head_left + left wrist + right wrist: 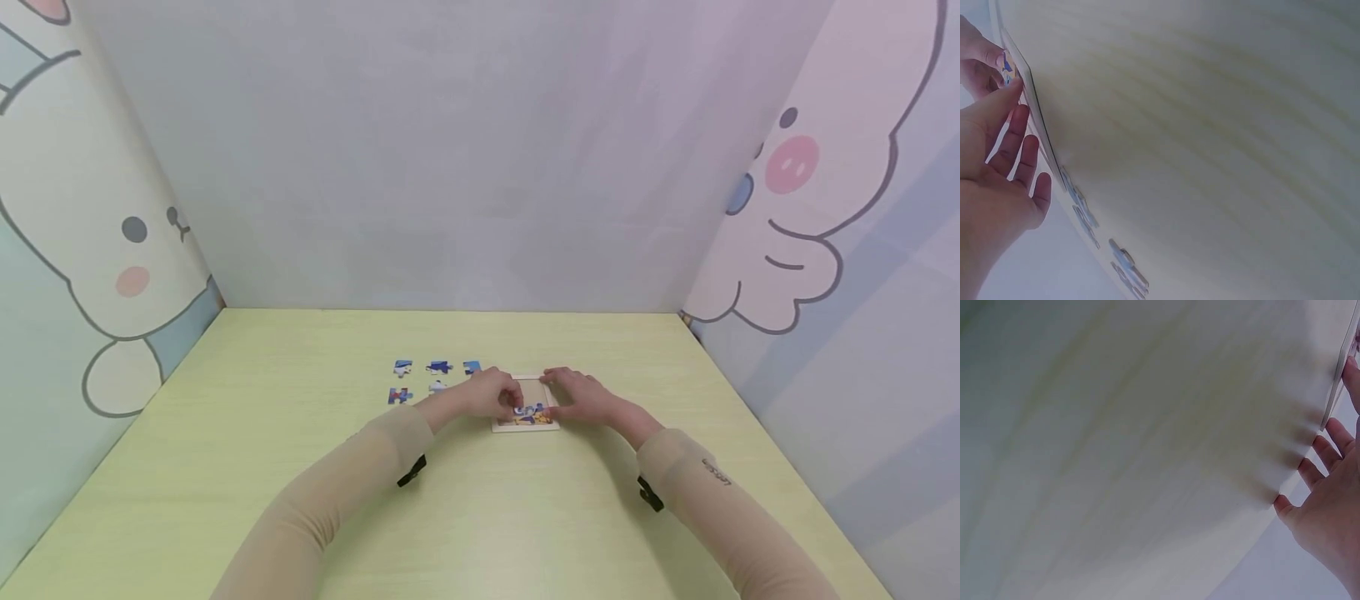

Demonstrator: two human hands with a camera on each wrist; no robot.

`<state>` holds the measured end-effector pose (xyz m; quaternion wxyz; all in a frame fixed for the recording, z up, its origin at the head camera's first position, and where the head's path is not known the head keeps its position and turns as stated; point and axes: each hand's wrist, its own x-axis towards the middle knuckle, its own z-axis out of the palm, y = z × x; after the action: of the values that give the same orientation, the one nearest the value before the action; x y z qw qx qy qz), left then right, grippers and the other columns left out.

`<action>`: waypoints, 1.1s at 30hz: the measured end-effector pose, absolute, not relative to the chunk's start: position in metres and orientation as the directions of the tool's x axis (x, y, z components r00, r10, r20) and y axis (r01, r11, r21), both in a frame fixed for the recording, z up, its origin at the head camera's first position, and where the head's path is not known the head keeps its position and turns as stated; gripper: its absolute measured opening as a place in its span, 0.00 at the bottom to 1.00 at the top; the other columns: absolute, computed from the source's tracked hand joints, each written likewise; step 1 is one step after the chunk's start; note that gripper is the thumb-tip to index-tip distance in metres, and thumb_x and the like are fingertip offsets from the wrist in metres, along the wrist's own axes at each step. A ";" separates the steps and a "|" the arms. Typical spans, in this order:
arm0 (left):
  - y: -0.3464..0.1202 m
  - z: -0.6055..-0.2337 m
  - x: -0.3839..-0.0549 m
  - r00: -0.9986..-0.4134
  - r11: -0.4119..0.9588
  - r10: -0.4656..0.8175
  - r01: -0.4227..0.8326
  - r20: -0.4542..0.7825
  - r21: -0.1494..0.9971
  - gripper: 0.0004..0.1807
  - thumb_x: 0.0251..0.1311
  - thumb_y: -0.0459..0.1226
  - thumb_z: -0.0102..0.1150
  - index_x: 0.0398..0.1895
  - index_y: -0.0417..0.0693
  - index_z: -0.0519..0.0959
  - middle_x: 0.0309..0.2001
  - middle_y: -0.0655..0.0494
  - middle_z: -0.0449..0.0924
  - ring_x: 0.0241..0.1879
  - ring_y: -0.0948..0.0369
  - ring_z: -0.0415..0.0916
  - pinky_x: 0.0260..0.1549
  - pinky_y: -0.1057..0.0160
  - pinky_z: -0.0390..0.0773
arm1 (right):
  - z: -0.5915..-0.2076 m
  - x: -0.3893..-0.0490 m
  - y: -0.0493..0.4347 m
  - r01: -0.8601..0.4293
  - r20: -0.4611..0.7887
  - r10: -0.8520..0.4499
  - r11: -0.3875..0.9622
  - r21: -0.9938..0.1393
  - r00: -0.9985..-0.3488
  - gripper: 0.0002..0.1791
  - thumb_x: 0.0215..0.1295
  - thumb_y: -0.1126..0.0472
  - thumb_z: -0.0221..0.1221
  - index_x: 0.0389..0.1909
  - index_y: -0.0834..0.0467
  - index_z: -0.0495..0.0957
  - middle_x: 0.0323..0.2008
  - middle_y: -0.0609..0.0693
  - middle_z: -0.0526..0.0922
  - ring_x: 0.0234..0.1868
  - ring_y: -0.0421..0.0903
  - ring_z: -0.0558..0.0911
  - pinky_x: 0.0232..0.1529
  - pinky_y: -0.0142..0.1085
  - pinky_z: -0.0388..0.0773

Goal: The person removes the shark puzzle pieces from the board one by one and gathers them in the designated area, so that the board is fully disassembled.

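A pale-rimmed puzzle tray (527, 428) lies on the table, its near part filled with colourful jigsaw pieces (538, 415) and its far part showing bare backing. Over the tray's left side, my left hand (491, 393) pinches a puzzle piece (519, 411) low against the others; the fingers partly hide it. In the left wrist view, the left hand's (997, 156) thumb meets the tray area while its other fingers bend loosely. My right hand (585, 397) rests at the tray's right side, thumb on the near part and fingers spread by the far corner, fingertips on rim and table.
Left of the tray lie several loose jigsaw pieces, among them a blue one (439, 367), a red and blue one (400, 396) and one (472, 367) just beyond the left hand. A light curtain (450, 167) with cartoon animals encloses the yellowish table (300, 367).
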<state>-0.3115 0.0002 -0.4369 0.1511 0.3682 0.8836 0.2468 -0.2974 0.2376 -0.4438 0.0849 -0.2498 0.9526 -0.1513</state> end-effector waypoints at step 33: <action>-0.027 -0.397 -0.303 -0.673 0.526 0.738 0.534 -0.043 0.662 0.04 0.58 0.35 0.63 0.34 0.52 0.78 0.30 0.61 0.79 0.33 0.65 0.74 0.36 0.67 0.74 | -0.446 -0.299 0.237 -0.469 -0.070 -0.519 0.816 -0.338 -0.852 0.37 0.60 0.43 0.60 0.65 0.58 0.64 0.67 0.59 0.63 0.67 0.61 0.62 0.63 0.60 0.54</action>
<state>-0.3031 -0.0268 -0.3965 0.1615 0.3705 0.8584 0.3158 -0.2990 0.2375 -0.4462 0.0799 -0.2603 0.9495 -0.1560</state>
